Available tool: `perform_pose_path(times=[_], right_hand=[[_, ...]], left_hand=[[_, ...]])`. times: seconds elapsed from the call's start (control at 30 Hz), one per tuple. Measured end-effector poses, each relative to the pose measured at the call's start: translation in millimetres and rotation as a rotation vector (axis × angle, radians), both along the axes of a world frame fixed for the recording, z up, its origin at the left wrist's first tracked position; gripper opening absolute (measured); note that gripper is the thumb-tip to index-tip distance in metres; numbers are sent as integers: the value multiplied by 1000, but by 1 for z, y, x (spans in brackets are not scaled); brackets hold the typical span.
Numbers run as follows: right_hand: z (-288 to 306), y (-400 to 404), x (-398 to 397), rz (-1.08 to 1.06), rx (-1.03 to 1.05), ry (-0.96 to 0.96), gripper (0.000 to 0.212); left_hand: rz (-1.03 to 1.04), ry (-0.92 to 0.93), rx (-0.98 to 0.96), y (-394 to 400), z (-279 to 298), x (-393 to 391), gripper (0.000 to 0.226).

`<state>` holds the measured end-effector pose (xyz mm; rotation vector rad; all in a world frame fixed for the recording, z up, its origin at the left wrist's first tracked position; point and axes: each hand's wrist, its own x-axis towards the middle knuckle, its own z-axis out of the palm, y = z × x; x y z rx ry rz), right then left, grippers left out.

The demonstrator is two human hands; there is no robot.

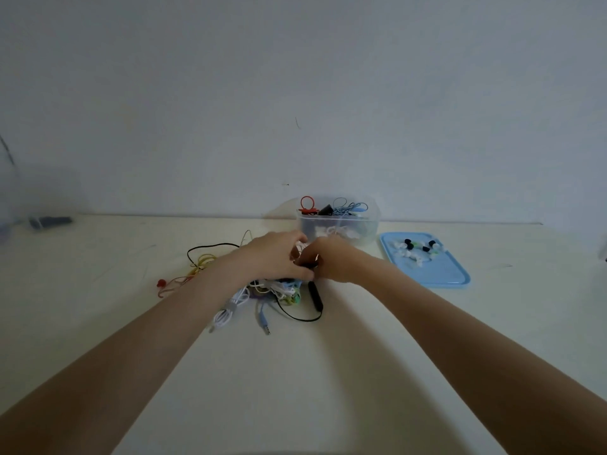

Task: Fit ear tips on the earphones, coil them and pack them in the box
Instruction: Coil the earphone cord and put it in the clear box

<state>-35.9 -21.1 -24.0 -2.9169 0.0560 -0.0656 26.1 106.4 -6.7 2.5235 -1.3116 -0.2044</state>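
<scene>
A tangle of earphones in white, blue, black, yellow and red lies on the cream table. Both my hands meet just above its far edge. My left hand and my right hand have curled fingers pinching a small black earphone piece between them; its black cable with an inline remote trails toward me. Behind the hands stands a clear plastic box holding coiled earphones. A blue tray with black, white and green ear tips lies to the right.
A white wall rises right behind the table's far edge. A dark flat object lies at the far left by the wall. A red earbud and yellow cable stray left of the pile.
</scene>
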Motion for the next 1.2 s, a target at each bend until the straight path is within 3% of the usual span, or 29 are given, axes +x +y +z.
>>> perform_pose_path(times=[0.07, 0.23, 0.33, 0.43, 0.47, 0.57, 0.67, 0.77, 0.87, 0.97, 1.07, 1.2], right_hand=[[1, -6, -1, -49, 81, -89, 24], [28, -35, -10, -327, 589, -517, 21], [51, -43, -16, -336, 904, -570, 20], [71, -48, -25, -314, 1028, -532, 19], [76, -52, -31, -310, 1055, -516, 19], [87, -58, -46, -264, 1134, -429, 23], [89, -64, -62, -222, 1192, -373, 26], [85, -74, -73, -322, 1081, -395, 24], [73, -89, -74, -548, 853, -409, 25], [52, -98, -67, -647, 685, -249, 35], [27, -93, -59, -631, 533, -44, 29], [7, -91, -47, -593, 416, 28, 26]], left_hand=[[21, -93, 57, -2, -7, -1, 72], [101, -243, -22, -12, -16, 6, 86], [168, -197, -21, -18, -14, 10, 85], [184, -185, -165, -27, -6, 3, 65], [151, -111, -293, -33, -3, -1, 57], [24, 349, -653, -53, 9, -18, 43], [-30, 578, -734, -74, 16, -40, 25], [-74, 883, -682, -82, 10, -52, 12], [-38, 964, -600, -83, 1, -51, 8], [9, 888, -568, -83, -8, -47, 8], [69, 724, -584, -83, -15, -37, 9], [113, 535, -667, -90, -15, -21, 5]])
